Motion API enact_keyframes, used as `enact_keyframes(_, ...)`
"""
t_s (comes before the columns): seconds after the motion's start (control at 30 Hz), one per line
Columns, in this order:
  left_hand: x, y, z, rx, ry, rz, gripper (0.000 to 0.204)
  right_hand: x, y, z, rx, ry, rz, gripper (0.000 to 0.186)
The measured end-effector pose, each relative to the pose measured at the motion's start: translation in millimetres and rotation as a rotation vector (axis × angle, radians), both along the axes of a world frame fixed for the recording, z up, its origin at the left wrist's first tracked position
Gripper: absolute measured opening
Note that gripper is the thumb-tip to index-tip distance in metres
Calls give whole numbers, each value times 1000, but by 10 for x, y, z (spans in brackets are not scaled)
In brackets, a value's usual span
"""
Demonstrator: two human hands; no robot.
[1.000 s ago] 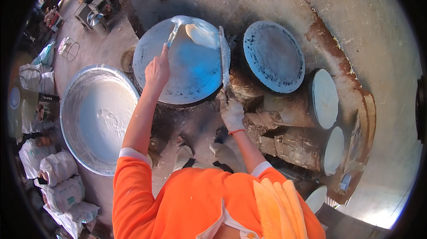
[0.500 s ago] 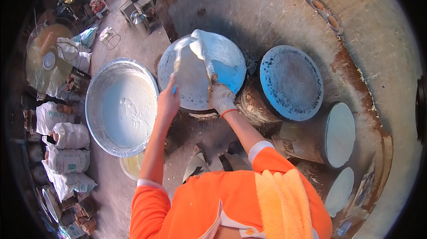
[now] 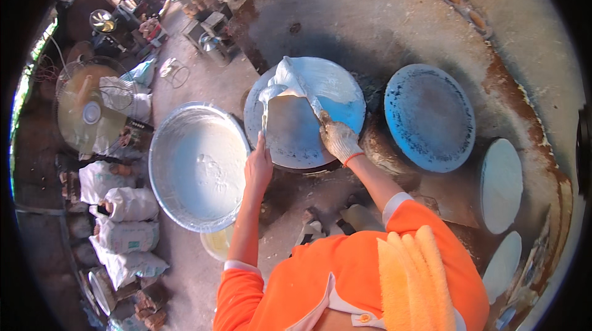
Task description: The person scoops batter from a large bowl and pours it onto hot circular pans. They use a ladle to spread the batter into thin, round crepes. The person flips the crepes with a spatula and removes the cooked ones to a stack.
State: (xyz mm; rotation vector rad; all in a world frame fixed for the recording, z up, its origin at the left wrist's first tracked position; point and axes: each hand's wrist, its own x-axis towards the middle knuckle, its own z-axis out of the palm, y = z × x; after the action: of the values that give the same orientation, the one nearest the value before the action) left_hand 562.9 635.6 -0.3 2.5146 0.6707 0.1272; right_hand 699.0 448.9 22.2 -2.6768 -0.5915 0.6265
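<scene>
A round griddle (image 3: 299, 146) lies in front of me, its far right part coated with wet white batter (image 3: 336, 81). Bare, my left hand (image 3: 259, 161) is closed round the thin handle of a batter-coated ladle (image 3: 272, 92) over the griddle's left side. My right hand (image 3: 340, 140), in a pale knitted glove with a red band at the wrist, grips a long-handled spreader (image 3: 311, 100). White batter covers the spreader's far end, beside the ladle's head; whether the two touch I cannot tell.
To the left stands a large metal basin (image 3: 158, 198) of white batter, partly over a yellowish tub (image 3: 216, 245). A second dark griddle (image 3: 430, 118) is at the right, with pale-topped drums (image 3: 501, 186) nearer me. White sacks (image 3: 131, 235) and a fan (image 3: 91, 112) line the far left.
My view has swung, so everything sits further right and lower. The ladle, blurred before, now has its head close beside the spreader's far end. Both hands keep their grips.
</scene>
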Motion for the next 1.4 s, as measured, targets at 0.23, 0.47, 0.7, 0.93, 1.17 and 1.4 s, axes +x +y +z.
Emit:
enact_keyframes(0.23,-414,-378,255,-667,-141,348,44,146,-117,-940,606,-56,40,36)
enact_keyframes(0.47,993,237,80,-511,-175,93,43,248,-27,-967,276,-273,171,37)
enact_keyframes(0.7,277,384,-418,337,15,-97,52,243,-102,104,-16,-131,131,36)
enact_keyframes(0.93,-947,461,-449,392,242,68,61,-129,-185,-307,254,-285,345,44)
enact_keyframes(1.17,-1404,-383,-466,204,16,90,56,140,0,-315,249,-84,314,40)
enact_keyframes(1.4,-1848,-1042,-244,-202,173,209,57,-356,-497,-182,488,334,387,42)
